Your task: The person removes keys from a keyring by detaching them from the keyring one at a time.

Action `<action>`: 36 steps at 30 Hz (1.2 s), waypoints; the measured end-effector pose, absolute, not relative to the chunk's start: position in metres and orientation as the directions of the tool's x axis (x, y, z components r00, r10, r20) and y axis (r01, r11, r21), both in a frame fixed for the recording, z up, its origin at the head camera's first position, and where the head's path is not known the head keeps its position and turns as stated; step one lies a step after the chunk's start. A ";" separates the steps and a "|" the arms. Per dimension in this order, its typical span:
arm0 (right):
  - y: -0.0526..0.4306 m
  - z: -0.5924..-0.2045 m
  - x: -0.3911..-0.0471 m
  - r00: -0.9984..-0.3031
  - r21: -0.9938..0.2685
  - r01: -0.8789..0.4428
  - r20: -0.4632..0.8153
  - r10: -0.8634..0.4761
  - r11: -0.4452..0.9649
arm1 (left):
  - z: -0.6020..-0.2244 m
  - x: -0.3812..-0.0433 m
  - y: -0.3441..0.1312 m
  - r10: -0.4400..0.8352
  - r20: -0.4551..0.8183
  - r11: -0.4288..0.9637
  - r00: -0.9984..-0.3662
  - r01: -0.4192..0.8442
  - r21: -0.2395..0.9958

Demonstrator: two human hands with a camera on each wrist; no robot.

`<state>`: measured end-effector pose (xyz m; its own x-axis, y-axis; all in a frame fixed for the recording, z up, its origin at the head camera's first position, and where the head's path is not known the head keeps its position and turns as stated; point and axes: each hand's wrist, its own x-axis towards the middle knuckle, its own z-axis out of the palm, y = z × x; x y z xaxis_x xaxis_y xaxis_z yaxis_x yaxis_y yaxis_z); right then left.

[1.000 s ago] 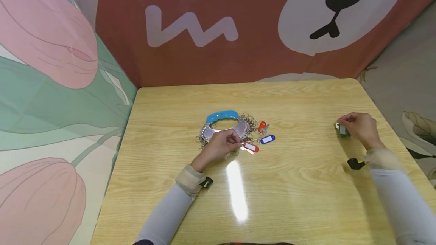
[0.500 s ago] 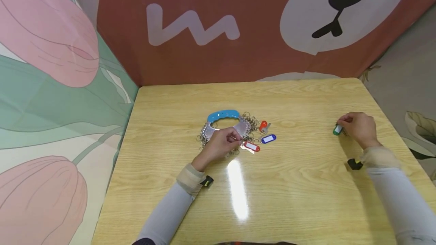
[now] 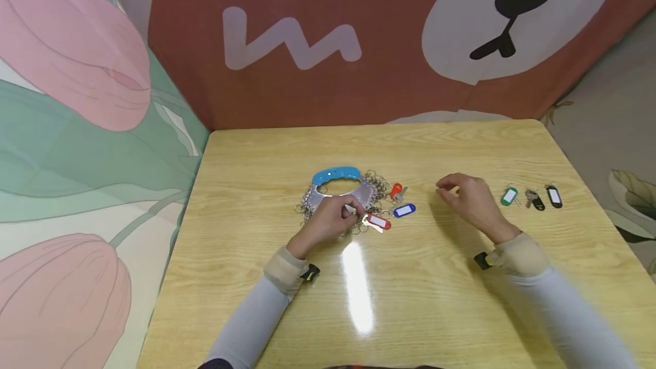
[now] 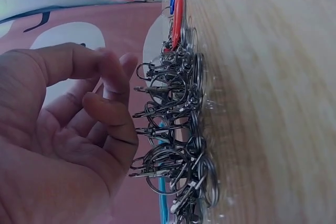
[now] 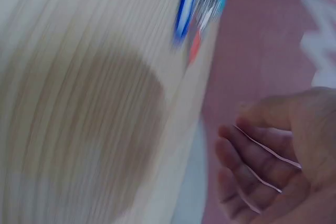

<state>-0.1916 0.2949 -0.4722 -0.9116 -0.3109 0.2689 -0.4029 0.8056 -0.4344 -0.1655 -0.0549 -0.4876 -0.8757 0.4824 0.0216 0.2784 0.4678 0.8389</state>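
Observation:
A key holder with a blue handle (image 3: 335, 175) and a metal plate (image 3: 363, 193) hung with many rings and clips (image 4: 173, 129) lies mid-table. My left hand (image 3: 330, 221) is over its front edge, fingers loosely curled with nothing between them. Just right of those fingertips lies a red key tag (image 3: 378, 221) with a key. A blue key tag (image 3: 404, 210) and a red-headed key (image 3: 396, 191) lie at the holder's right side. My right hand (image 3: 474, 204) hovers over the table between these and the right-hand row, fingers loosely bent and holding nothing.
On the right side of the table lie a green key tag (image 3: 509, 196), a black-headed key (image 3: 536, 200) and a black key tag (image 3: 554, 196). A printed cloth wall (image 3: 307, 95) stands along the back edge of the wooden table (image 3: 435, 300).
My right hand has let go of the green key tag, which now lies on the table, and has moved left. The left hand's fingers have eased back slightly from the red tag.

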 end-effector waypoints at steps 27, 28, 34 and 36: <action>0.161 -0.503 -0.166 -0.850 -0.427 -0.516 0.147 -0.506 0.742 | -0.486 -0.171 -0.038 0.529 0.109 0.730 -0.842 0.516 0.449; 0.160 -0.503 -0.166 -0.853 -0.428 -0.509 0.136 -0.503 0.747 | -0.487 -0.171 -0.036 0.536 0.109 0.733 -0.837 0.526 0.431; 0.160 -0.499 -0.168 -0.879 -0.464 -0.446 0.065 -0.473 0.765 | -0.494 -0.173 -0.030 0.559 0.108 0.743 -0.822 0.554 0.375; 0.161 -0.499 -0.168 -0.882 -0.480 -0.434 0.055 -0.467 0.763 | -0.494 -0.173 -0.029 0.558 0.110 0.747 -0.823 0.555 0.366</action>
<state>-0.1680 0.1610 -0.4994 -0.8823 -0.4674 0.0545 -0.4336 0.7626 -0.4801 -0.1732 -0.0290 -0.4939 -0.8226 0.5580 0.1096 0.5553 0.7468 0.3660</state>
